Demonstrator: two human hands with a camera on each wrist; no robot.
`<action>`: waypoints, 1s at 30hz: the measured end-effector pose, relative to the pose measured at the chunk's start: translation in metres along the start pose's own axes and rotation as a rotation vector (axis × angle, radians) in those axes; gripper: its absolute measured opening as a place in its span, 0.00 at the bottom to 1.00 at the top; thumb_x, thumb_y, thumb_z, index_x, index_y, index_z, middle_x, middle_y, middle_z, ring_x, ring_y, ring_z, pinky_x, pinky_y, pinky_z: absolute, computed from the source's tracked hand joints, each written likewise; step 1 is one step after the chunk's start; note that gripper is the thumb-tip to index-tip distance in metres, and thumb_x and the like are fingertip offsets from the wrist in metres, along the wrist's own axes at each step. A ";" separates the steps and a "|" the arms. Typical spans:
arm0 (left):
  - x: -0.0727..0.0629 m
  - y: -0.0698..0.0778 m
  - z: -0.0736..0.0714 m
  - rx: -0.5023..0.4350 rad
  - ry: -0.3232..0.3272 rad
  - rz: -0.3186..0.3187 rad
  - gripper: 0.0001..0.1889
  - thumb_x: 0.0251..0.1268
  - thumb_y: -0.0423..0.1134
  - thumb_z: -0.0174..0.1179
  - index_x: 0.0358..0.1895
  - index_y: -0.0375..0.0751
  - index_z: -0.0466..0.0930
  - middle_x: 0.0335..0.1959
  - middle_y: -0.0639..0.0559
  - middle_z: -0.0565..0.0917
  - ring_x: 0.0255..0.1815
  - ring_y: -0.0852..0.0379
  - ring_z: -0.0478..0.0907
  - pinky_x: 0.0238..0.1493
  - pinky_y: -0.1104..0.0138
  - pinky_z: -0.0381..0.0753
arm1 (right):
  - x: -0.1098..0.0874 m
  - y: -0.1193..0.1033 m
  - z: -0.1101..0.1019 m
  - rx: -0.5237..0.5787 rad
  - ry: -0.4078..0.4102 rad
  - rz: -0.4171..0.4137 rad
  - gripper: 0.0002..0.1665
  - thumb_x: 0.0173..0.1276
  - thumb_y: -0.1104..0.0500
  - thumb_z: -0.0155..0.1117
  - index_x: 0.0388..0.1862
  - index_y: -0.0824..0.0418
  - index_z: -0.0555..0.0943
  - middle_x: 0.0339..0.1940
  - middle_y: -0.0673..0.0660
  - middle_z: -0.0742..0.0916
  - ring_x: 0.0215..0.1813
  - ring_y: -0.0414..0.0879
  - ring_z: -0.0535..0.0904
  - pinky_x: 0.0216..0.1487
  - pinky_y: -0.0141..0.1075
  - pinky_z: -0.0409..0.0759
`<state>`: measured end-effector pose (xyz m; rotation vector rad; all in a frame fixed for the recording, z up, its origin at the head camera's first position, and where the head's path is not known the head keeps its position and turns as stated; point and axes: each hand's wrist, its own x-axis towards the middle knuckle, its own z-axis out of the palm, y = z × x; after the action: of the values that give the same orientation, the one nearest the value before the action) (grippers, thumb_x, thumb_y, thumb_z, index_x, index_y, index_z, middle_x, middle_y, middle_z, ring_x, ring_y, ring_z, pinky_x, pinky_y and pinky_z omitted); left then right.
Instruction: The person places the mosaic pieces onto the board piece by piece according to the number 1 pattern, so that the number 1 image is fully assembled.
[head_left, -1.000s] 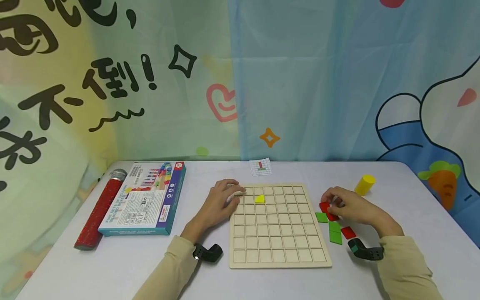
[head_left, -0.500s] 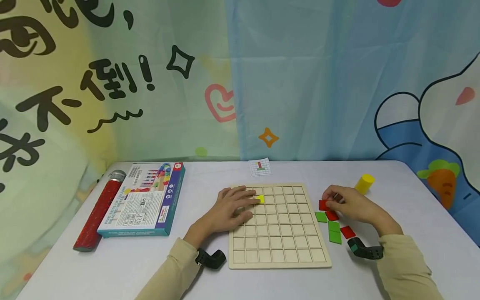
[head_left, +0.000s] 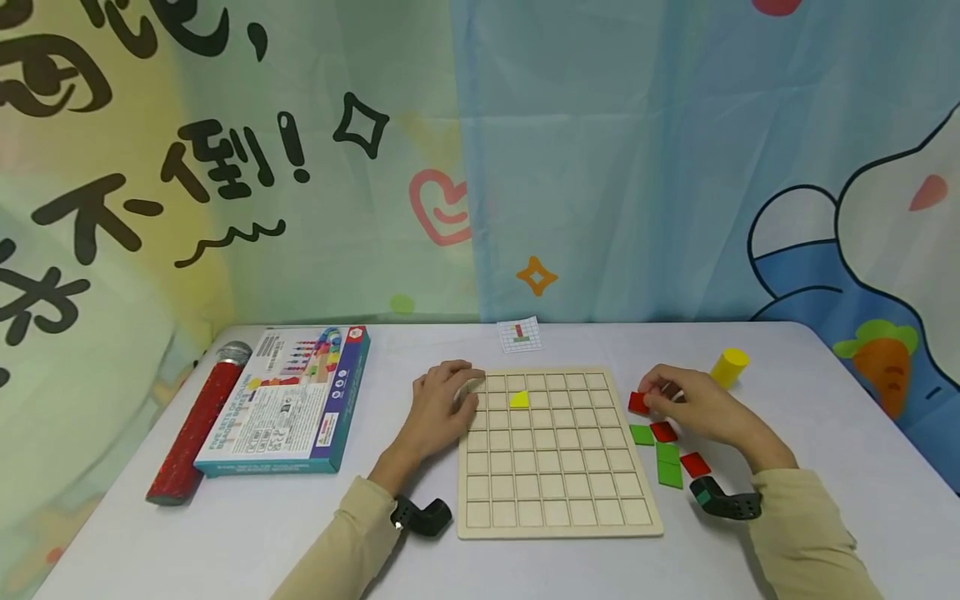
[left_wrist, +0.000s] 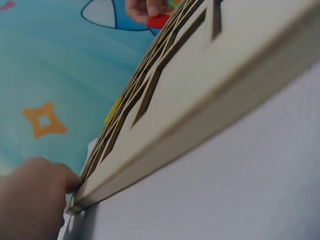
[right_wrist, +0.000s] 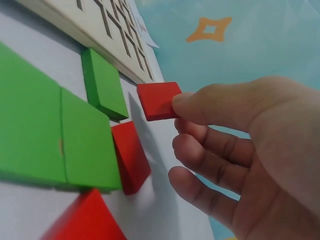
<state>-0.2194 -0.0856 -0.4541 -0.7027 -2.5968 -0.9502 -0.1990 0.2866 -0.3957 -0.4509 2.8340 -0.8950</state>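
Right grip (head_left: 693,405) pinches one red tile (right_wrist: 156,100) between thumb and finger, just off the right edge of the wooden board (head_left: 555,462); tile roughly square, no clear long axis, board to its left. Left grip (head_left: 437,414), fingers loosely bent, rests at the board's far left corner, farther from that tile. Of the board's shallow cells, one in the second row from the far edge holds a yellow piece (head_left: 519,401).
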 end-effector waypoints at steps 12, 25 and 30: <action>0.000 -0.001 -0.003 0.045 0.027 -0.021 0.11 0.64 0.38 0.54 0.47 0.49 0.82 0.54 0.48 0.78 0.55 0.46 0.71 0.55 0.47 0.62 | 0.004 -0.009 0.010 0.045 0.044 -0.015 0.09 0.68 0.55 0.59 0.44 0.57 0.78 0.36 0.53 0.82 0.40 0.46 0.76 0.38 0.33 0.76; -0.001 -0.002 -0.002 0.058 0.023 -0.031 0.12 0.64 0.37 0.54 0.48 0.50 0.81 0.54 0.49 0.77 0.55 0.47 0.71 0.54 0.48 0.62 | 0.012 -0.019 0.023 0.131 0.063 -0.057 0.09 0.69 0.53 0.59 0.44 0.55 0.79 0.39 0.52 0.83 0.39 0.46 0.76 0.41 0.34 0.75; 0.000 -0.002 0.000 0.061 0.022 -0.026 0.12 0.64 0.38 0.54 0.48 0.50 0.81 0.54 0.48 0.77 0.55 0.46 0.71 0.54 0.47 0.62 | 0.014 -0.024 0.026 0.195 0.052 -0.021 0.12 0.68 0.51 0.59 0.45 0.55 0.79 0.41 0.53 0.83 0.38 0.47 0.75 0.37 0.33 0.74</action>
<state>-0.2206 -0.0875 -0.4550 -0.6415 -2.6100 -0.8765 -0.2010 0.2497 -0.4032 -0.4391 2.7554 -1.1893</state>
